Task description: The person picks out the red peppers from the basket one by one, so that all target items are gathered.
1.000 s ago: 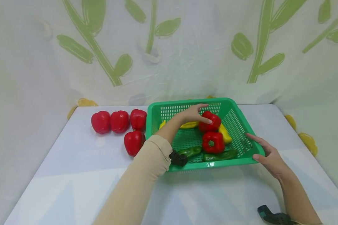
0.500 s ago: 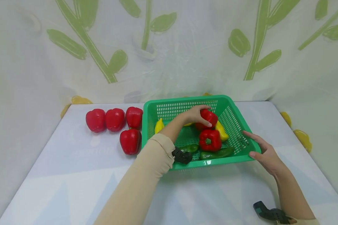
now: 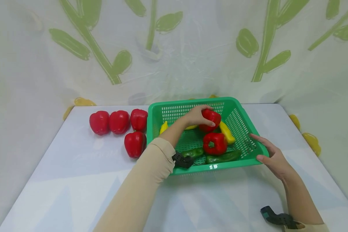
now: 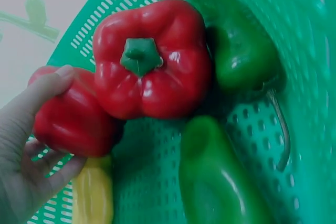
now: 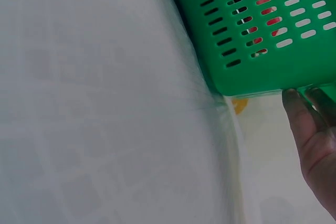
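In the green plastic basket (image 3: 235, 163), my left hand (image 3: 195, 116) grips a red bell pepper (image 3: 214, 116), with the thumb on the near side and fingers curled round behind. The left wrist view shows the thumb and fingers on opposite sides of this pepper (image 4: 79, 121). Right beside it is a second red bell pepper (image 4: 181, 87), stem facing that camera. My right hand (image 3: 276, 162) pinches the basket's right front corner, thumb on the rim and fingers along the side wall. In the right wrist view, the fingertips (image 5: 294, 100) are at the basket's edge.
Several red bell peppers (image 3: 119, 122) stand on the table (image 3: 84, 180) left of the basket. Inside it lie green peppers (image 3: 224, 157) along the front and long yellow things (image 3: 227, 133) toward the sides and back. A patterned curtain (image 3: 191, 64) hangs behind the table.
The left fingers, spread over the pepper earlier, have closed round it. The held pepper has shifted slightly left and up in the head view. The right hand keeps its hold on the basket corner.
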A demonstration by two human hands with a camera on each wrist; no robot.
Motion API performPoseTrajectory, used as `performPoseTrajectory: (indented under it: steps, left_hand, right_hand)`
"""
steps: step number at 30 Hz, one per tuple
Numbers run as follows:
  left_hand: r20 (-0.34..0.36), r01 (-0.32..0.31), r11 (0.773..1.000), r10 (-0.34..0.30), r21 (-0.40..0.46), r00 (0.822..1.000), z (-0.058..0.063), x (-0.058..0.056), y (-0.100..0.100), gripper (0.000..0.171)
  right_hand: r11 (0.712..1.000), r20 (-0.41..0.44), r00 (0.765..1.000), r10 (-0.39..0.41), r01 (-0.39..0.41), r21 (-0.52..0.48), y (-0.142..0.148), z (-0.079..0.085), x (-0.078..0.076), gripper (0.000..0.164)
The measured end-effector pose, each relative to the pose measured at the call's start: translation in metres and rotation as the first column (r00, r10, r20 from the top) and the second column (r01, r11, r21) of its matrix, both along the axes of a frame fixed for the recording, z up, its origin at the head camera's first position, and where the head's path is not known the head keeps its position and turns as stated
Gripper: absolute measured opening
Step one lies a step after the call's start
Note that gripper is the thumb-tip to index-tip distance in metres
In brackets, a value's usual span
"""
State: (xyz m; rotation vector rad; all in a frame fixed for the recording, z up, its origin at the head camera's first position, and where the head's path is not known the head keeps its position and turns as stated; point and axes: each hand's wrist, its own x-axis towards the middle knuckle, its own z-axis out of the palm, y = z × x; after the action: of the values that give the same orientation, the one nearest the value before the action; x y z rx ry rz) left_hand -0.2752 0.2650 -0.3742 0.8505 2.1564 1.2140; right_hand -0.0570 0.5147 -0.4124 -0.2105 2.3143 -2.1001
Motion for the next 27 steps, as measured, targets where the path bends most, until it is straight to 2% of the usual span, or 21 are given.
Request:
performPoseTrajectory:
  steps: [4, 9, 18, 27]
  left_hand:
    - [-0.006, -0.007, 1.0, 0.007, 0.02, 1.0, 0.004, 0.001, -0.006, 0.066]
    - [0.029, -0.028, 0.998, 0.026, 0.057, 0.999, 0.009, 0.001, -0.013, 0.066]
    - [0.009, 0.032, 0.997, -0.032, 0.076, 0.999, 0.026, 0.004, -0.022, 0.066]
    - [0.059, 0.014, 0.997, -0.018, 0.07, 0.998, 0.036, 0.006, -0.047, 0.062]
  right_hand:
    - [1.0, -0.002, 1.0, 0.008, -0.008, 0.01, 0.0, 0.0, 0.001, 0.054]
    - [1.0, -0.011, 1.0, 0.018, -0.018, 0.005, 0.001, 0.0, -0.002, 0.054]
    - [1.0, -0.022, 1.0, 0.014, -0.014, -0.02, 0.003, 0.002, -0.001, 0.053]
    - [0.999, -0.016, 1.0, 0.018, -0.018, -0.034, 0.0, 0.001, -0.001, 0.053]
